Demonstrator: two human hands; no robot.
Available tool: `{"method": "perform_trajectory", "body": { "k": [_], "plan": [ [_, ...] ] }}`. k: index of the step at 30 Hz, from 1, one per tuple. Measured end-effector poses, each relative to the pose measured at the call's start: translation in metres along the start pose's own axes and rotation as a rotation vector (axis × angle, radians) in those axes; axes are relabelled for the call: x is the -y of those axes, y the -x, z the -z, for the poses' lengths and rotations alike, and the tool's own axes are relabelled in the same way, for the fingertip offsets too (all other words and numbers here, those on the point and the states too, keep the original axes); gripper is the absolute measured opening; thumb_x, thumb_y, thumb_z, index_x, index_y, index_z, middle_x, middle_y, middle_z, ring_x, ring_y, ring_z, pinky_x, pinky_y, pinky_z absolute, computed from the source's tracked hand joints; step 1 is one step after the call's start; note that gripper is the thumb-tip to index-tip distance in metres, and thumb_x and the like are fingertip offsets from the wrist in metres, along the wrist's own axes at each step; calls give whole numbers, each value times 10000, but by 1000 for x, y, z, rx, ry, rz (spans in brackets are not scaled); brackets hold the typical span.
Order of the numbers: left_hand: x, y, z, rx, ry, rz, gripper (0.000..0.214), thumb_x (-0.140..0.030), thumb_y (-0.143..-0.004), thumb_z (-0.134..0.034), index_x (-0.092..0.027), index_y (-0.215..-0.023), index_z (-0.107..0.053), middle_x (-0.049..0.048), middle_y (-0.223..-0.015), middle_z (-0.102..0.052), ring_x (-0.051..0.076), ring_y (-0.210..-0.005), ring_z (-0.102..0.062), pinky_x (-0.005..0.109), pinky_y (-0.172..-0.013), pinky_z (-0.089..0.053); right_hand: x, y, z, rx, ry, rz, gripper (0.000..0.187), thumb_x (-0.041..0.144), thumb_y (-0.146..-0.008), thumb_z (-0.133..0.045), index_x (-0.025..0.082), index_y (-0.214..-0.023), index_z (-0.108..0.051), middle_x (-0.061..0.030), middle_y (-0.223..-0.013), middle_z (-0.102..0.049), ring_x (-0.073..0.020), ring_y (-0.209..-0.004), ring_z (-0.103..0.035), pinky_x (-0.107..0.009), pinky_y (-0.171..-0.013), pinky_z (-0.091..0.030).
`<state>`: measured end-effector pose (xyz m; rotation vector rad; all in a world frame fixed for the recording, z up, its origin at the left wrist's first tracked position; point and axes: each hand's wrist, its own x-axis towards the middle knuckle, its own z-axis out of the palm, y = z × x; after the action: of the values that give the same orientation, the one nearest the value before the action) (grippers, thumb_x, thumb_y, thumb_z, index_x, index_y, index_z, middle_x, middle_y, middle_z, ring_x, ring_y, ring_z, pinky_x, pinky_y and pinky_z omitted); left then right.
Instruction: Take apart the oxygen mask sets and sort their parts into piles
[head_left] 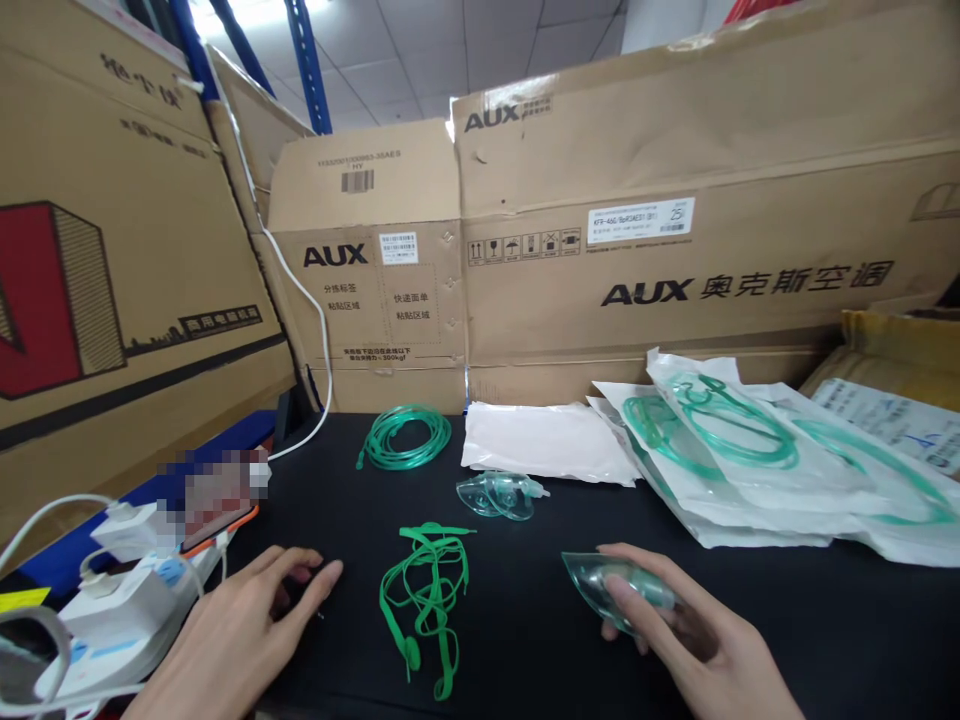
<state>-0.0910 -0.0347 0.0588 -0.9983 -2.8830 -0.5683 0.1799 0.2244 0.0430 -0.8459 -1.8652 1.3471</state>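
- Grip hazard: the right hand lay at the front right of the black table top, fingers curled partway over a clear green-tinted plastic face mask. The hold looked light. A harder squeeze could have dented the thin shell, and a looser one could have let it slide out.
- Position: the held mask touched the table surface, well apart from the 2nd clear plastic mask near the centre.
- Support: the left hand rested palm down at the front left, fingers half bent and slightly spread, holding nothing. Only 1 hand controlled the mask, so a twist could have gone unchecked.
- Snag hazard: a bright green elastic strap lay in a loose tangle between the 2 hands. A sweep by either hand could have dragged or knotted it.
- Cable hazard: white chargers with trailing white cables crowded the table edge just beside the left hand. A caught wrist could have pulled them off.
- Stack hazard: overlapping sealed clear packs of green tubing lay near the right hand. A nudge could have slid the smooth packs.
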Motion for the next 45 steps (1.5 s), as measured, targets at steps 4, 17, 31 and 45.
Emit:
{"method": "perform_trajectory", "body": {
  "k": [4, 17, 31, 45],
  "plan": [
    [6, -5, -1, -1, 61, -90, 430, -610, -894, -502, -275, -967, -761, 46, -954, -780, 259, -792, -752, 324, -705, -589, 0, 0, 3, -25, -13, 2, 476, 631, -741, -756, 220, -979, -794, -38, -607, -735, -230, -569, -709, -255, -587, -589],
    [16, -12, -22, 5, 61, -291, 242, -423, -891, -551, -267, -794, -708, 19, -965, -709, 207, -816, -700, 251, -690, -526, -7, 0, 1, 15, 38, 17, 504, 655, -778, -698, 213, -1015, -746, -39, -633, -735, -219, -606, -715, -237, -614, -564],
    [8, -4, -6, 118, -75, -35, 451, -581, -856, -468, -242, -936, -753, 64, -927, -762, 264, -742, -726, 339, -652, -506, -4, 1, -1, 18, 28, 27, 455, 598, -795, -709, 205, -1020, -742, -27, -608, -723, -200, -589, -691, -240, -628, -554],
    [7, -14, -6, 237, -25, -115, 303, -413, -811, -473, -233, -819, -717, 38, -810, -768, 229, -747, -719, 292, -687, -489, -6, 3, 0, 59, 8, -1, 438, 580, -842, -693, 215, -1085, -714, -18, -707, -741, -198, -656, -717, -234, -681, -557]
  ]
}}
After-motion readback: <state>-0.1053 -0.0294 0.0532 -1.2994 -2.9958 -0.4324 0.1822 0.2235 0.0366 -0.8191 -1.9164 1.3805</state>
